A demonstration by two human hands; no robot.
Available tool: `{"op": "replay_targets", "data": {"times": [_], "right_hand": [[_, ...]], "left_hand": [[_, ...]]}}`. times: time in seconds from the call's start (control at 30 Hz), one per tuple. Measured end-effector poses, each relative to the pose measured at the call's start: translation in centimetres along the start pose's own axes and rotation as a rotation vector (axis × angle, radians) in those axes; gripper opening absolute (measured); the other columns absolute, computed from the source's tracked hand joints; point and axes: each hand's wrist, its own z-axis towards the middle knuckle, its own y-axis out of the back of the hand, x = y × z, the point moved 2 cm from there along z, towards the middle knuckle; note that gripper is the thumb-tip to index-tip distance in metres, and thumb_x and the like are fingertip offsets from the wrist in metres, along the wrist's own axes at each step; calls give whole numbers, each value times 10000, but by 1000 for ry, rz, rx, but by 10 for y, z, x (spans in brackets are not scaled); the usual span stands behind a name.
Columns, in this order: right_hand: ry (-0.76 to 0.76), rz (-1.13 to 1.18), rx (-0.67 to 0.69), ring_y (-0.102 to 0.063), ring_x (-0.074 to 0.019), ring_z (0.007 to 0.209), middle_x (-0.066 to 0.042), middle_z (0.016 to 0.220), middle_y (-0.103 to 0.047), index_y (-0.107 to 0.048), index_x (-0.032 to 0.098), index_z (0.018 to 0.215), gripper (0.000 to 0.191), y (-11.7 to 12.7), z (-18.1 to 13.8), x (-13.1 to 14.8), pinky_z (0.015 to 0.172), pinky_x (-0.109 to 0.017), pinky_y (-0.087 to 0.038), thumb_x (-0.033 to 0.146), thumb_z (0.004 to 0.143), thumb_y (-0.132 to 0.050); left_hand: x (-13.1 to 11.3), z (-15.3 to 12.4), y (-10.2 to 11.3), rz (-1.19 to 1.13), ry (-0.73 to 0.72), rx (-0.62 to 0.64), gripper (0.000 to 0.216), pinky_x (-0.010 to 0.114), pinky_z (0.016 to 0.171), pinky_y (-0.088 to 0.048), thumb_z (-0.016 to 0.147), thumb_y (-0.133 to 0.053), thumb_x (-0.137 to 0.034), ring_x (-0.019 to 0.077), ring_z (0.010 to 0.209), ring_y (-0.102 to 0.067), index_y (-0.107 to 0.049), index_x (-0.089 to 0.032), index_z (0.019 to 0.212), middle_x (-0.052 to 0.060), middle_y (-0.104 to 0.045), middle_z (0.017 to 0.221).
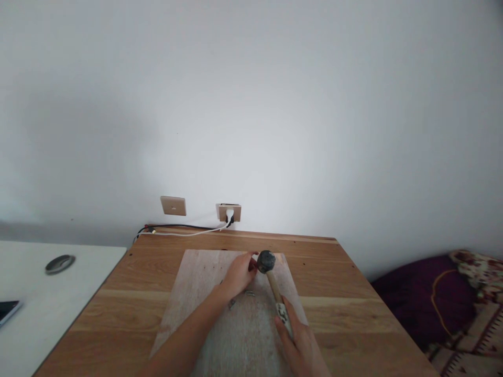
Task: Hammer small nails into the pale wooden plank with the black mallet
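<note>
Head view: right hand (299,334) has fingers wrapped around the grip of a hammer (274,285), well below its head, likely for leverage. Left hand (238,273) sits just beside the hammer head, fingers curled inward; can't tell if they pinch anything. Pale board (231,343) lies flat beneath, probably shielding the wooden counter (349,309). Hammer is over the board's far right part: dark, scuffed, rounded head, light wooden handle, whitish patchy grip.
</note>
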Motion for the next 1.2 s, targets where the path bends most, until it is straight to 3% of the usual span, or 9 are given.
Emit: {"op": "replay_targets", "data": {"times": [0.13, 0.2, 0.33, 0.43, 0.63, 0.87, 1.0, 1.2], "right_hand": [[-16, 9, 103, -480, -288, 1402, -118, 1479, -558, -462, 166, 1508, 642, -2, -1, -4, 1192, -447, -349, 518, 973, -416], [-20, 33, 132, -466, -277, 1412, -128, 1480, -555, -440, 136, 1518, 654, -3, 0, -3, 1190, -425, -353, 507, 980, -400], [-27, 59, 131, -478, -301, 1401, -155, 1443, -587, -454, 102, 1500, 655, -4, 2, -1, 1178, -456, -367, 490, 973, -417], [-20, 74, 132, -515, -303, 1372, -164, 1414, -612, -435, 94, 1508, 656, -5, 2, 1, 1158, -454, -396, 486, 984, -391], [-71, 51, 141, -513, -300, 1374, -176, 1409, -613, -407, 71, 1522, 712, -5, 0, -3, 1147, -418, -411, 523, 972, -390], [-70, 59, 115, -551, -292, 1342, -155, 1389, -636, -452, 101, 1500, 692, -6, -1, -5, 1129, -414, -430, 538, 970, -377], [-79, 51, 46, -625, -304, 1255, -154, 1306, -692, -476, 130, 1489, 699, -8, -3, -4, 1059, -414, -492, 572, 954, -393], [-106, 76, 66, -637, -314, 1238, -166, 1295, -696, -469, 107, 1496, 705, -9, -4, -3, 1026, -401, -519, 555, 958, -385]], "left_hand": [[-9, -11, 21, 55, -41, 59, 294, 276, 739, -493, 735, -579, -47, 184, 815, -657, -617, -177, 995, 50, -685, 938], [-19, -21, 35, 180, -123, 152, 212, 302, 760, -488, 733, -610, -91, 210, 843, -646, -627, -193, 919, 64, -666, 974], [-36, -39, 49, 486, -264, 371, 201, 389, 858, -493, 714, -682, -144, 298, 949, -644, -654, -200, 905, 102, -672, 985], [-39, -45, 47, 551, -269, 406, 243, 401, 863, -499, 740, -627, -76, 301, 941, -660, -668, -195, 948, 117, -696, 983], [-34, -40, 46, 485, -181, 335, 254, 361, 810, -498, 723, -604, -37, 271, 873, -669, -688, -200, 898, 90, -701, 899], [-11, -18, 44, 39, 13, -19, 263, 246, 714, -478, 688, -552, 24, 160, 744, -631, -676, -179, 798, 9, -673, 780], [-3, -14, 31, 10, 29, -73, 245, 262, 763, -495, 745, -559, 5, 158, 775, -650, -686, -182, 839, 14, -714, 830], [-2, -15, 22, 71, 13, -70, 199, 324, 852, -478, 785, -598, -44, 204, 867, -645, -709, -193, 857, 43, -729, 884]]}}
